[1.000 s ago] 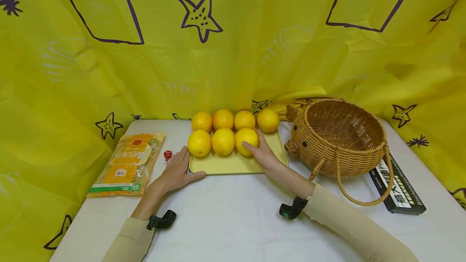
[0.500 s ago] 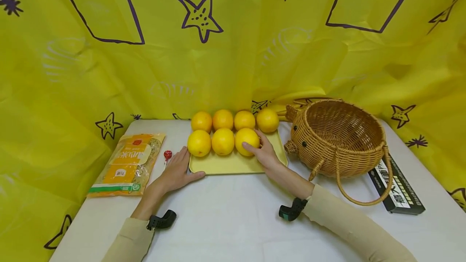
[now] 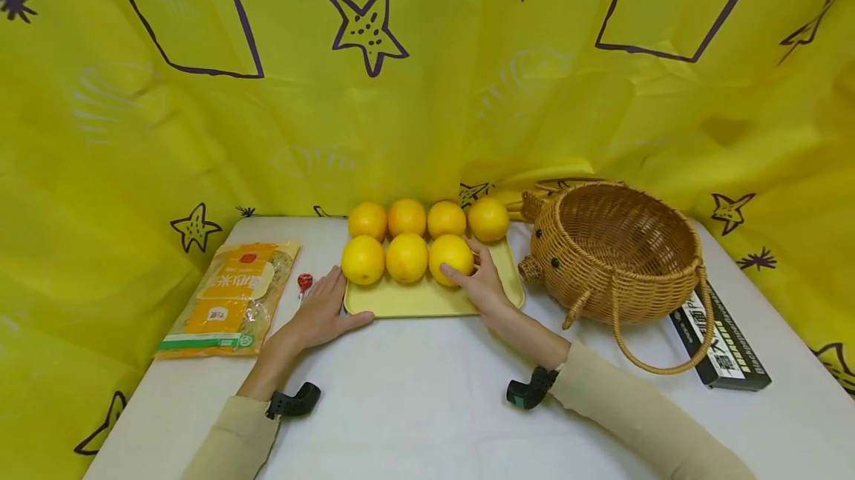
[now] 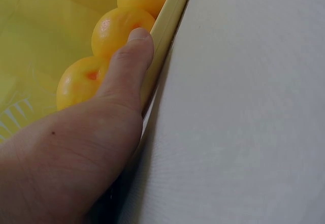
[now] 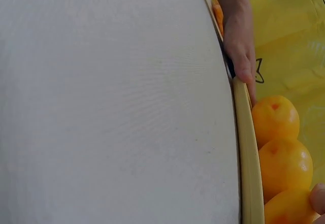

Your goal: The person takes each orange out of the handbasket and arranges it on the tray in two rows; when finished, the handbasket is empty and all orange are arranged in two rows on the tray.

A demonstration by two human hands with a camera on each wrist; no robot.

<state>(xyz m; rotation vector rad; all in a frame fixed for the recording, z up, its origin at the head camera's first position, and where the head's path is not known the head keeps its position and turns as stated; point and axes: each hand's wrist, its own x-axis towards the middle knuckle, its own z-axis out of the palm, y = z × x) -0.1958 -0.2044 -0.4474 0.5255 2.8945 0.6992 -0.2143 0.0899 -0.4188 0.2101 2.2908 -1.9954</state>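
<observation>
Two rows of oranges rest on a pale yellow tray (image 3: 414, 305), three in front and several behind. My right hand (image 3: 487, 287) grips the rightmost orange (image 3: 447, 259) of the front row, thumb on its near side and fingers around its right. That orange still sits in line with its neighbours. At the tray's left end lies my left hand (image 3: 322, 314), fingers straight along the side and thumb stretched over the front corner. In the left wrist view the thumb (image 4: 131, 64) lies along the tray rim beside the front oranges (image 4: 122, 31).
A pig-shaped wicker basket (image 3: 628, 294) with hanging handles stands to the right of the tray, partly over a black box (image 3: 724, 350). Left of the tray are a red lollipop (image 3: 304, 282) and an orange-labelled food packet (image 3: 227, 300). A yellow patterned cloth (image 3: 427, 94) hangs behind the table.
The head view has shifted slightly, so everything sits a little further left. Both hands keep their places, the right on the same orange and the left at the tray's end.
</observation>
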